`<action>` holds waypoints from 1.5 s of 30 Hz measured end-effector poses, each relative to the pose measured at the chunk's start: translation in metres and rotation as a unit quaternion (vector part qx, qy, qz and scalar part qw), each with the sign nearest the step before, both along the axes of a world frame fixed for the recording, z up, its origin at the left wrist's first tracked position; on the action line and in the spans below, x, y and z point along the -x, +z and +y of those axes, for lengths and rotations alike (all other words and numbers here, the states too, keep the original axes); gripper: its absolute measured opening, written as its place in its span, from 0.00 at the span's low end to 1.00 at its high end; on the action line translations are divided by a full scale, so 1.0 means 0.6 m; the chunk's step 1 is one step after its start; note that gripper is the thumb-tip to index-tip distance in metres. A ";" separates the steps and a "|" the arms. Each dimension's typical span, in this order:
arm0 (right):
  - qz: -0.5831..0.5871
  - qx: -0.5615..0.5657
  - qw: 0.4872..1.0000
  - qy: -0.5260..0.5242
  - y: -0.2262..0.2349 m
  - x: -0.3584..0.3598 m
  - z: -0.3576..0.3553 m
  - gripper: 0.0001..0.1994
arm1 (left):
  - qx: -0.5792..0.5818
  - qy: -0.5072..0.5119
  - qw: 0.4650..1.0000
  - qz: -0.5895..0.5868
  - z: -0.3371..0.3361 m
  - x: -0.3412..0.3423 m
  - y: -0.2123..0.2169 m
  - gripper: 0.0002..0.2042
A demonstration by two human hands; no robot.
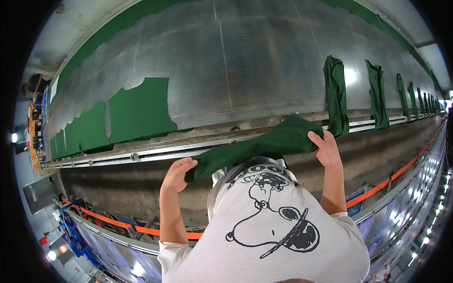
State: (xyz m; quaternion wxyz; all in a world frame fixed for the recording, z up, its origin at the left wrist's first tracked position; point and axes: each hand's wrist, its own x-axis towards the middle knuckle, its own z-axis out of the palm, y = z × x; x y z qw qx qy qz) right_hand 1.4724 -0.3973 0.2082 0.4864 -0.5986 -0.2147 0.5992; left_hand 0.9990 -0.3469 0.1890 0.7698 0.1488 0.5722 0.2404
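Note:
A dark green piece of cloth (255, 150) is stretched between my two hands in front of my body, bunched lengthwise into a long band. My left hand (177, 175) pinches its left end, lower than the other. At the right end, my right hand (326, 148) grips the cloth with the thumb on top, near the metal edge of the long table (255, 61). To the left, a flat green cloth piece (141, 108) lies on the table's near side. On the right, a bunched green cloth piece (336, 94) hangs partly over the edge.
Beyond it, another bunched green piece (377, 94) and several more continue along the edge. A metal rail (113, 158) runs along the near edge. Green cloth (101, 37) lines the far side. Behind me stretch an orange strip (153, 231) and another long table with purple sheets (111, 247).

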 end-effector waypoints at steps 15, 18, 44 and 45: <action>-0.017 -0.066 0.994 -0.086 0.003 0.029 0.295 0.04 | -0.430 0.180 0.882 0.077 0.333 -0.011 -0.036 0.07; -0.026 -0.087 0.992 -0.090 -0.025 0.032 0.330 0.03 | -0.457 0.221 0.847 0.160 0.367 -0.048 -0.023 0.10; -0.157 0.076 0.984 -0.035 -0.305 0.029 0.353 0.12 | -0.250 0.164 0.919 0.256 0.354 -0.016 -0.309 0.12; -0.149 0.075 0.985 -0.041 -0.303 0.030 0.351 0.12 | -0.249 0.160 0.921 0.253 0.352 -0.015 -0.309 0.12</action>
